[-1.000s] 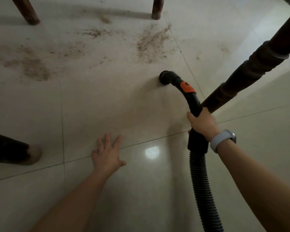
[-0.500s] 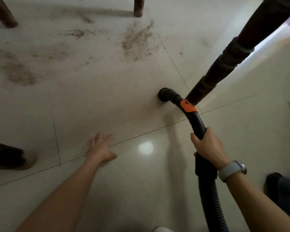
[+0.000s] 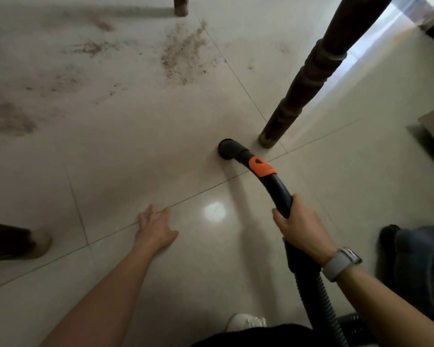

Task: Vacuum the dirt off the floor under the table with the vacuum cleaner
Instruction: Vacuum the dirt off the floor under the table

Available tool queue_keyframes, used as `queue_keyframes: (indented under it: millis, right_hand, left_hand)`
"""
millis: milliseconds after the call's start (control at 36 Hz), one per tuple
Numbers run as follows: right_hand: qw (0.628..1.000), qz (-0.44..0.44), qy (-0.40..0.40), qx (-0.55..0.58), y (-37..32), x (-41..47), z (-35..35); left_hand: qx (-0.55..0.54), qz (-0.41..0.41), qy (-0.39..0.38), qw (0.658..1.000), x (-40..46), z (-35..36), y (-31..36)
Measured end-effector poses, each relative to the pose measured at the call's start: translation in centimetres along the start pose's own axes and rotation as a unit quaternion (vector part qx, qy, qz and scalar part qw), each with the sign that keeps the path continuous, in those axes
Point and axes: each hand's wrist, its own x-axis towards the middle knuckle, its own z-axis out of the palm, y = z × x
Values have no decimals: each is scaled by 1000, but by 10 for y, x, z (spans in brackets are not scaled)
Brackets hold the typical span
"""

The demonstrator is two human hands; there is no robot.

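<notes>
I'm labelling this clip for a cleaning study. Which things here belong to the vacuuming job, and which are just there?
Job: vacuum nozzle; curved handle gripped by right hand; ribbed hose; dirt patches; floor tiles; left hand flat on the floor.

Just there: table leg; wristwatch; white shoe.

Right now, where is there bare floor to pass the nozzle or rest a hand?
Bare tile lies between the left hand, the nozzle and the dirt patches beyond. More lies between the two forearms. It is tight at the table leg beside the nozzle, and near the right hand by the dark object.
</notes>
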Motion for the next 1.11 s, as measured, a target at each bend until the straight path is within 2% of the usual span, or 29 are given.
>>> queue_keyframes:
  millis: [111,250,361,472,583,750,861,1028,1111]
  right_hand:
    - [1000,-21,-16,0,6,-6,8]
    - [998,41,34,44,23,7,0]
    - [994,77,67,34,35,4,-7]
    - [997,59,35,25,44,-20,4]
    - [999,47,23,1,61,-42,11]
    - [987,137,69,56,83,-32,2]
    - [981,159,84,77,81,-19,-6]
    - [990,126,66,-1,77,-47,-5]
    - [989,139,50,0,90,-62,-4]
  left_hand:
    - [15,8,-11,1000,4,1,-7]
    - [40,12,-7,999,4,4,-12]
    - [40,9,-1,999,-5,3,-6]
    - [26,-1,18,999,-20,3,8]
    - [45,34,26,998,-28,9,20]
    - [72,55,9,996,-38,19,33]
    - [74,63,-3,995,-42,18,36]
    - [68,62,-18,996,-47,18,39]
    - [72,67,-27,995,-48,18,44]
